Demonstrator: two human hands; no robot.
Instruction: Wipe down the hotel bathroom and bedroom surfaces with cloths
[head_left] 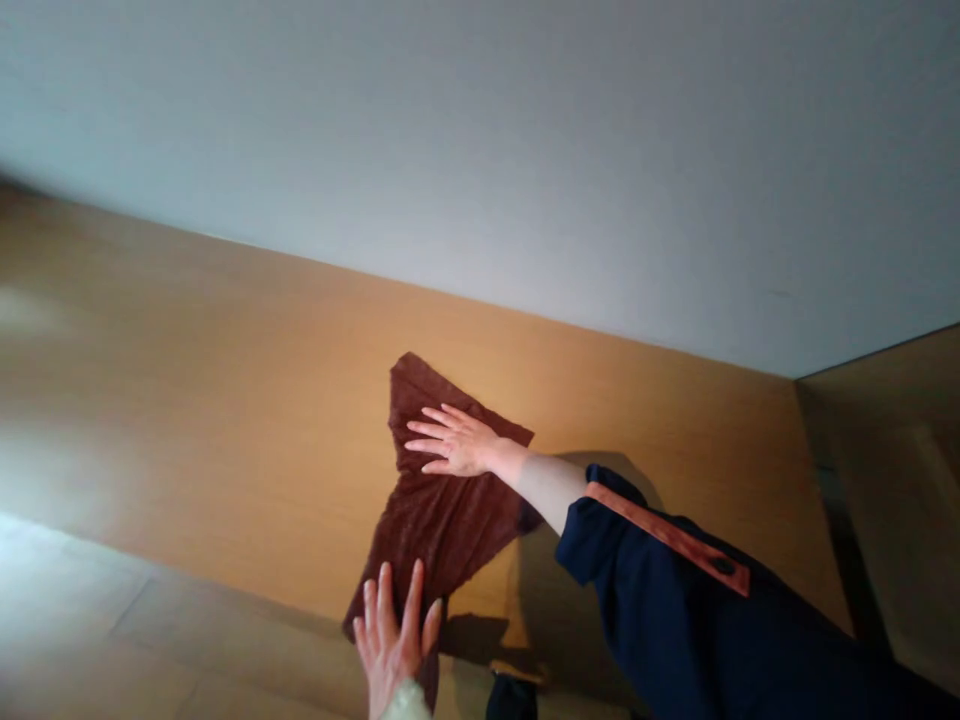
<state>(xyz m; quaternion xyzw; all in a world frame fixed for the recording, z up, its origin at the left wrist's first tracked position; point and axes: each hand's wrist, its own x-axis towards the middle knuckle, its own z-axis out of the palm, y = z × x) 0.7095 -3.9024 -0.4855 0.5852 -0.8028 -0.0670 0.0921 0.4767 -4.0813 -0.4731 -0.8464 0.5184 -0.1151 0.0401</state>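
The person's right hand (450, 442), in a navy sleeve (660, 590) with an orange-red strip, lies open and flat on a rumpled dark brown towelling cloth (442, 525), fingers spread. The left hand (390, 640), with a cream knit cuff (407, 702), is also open, its fingers against the cloth's lower part. The cloth lies spread against a smooth honey-coloured wooden panel (225, 330), under both palms.

The right hand (454, 442) lies flat on a brown microfiber cloth (442, 525) on a wooden panel (225, 380), the left hand (391, 638) spread at its near end.
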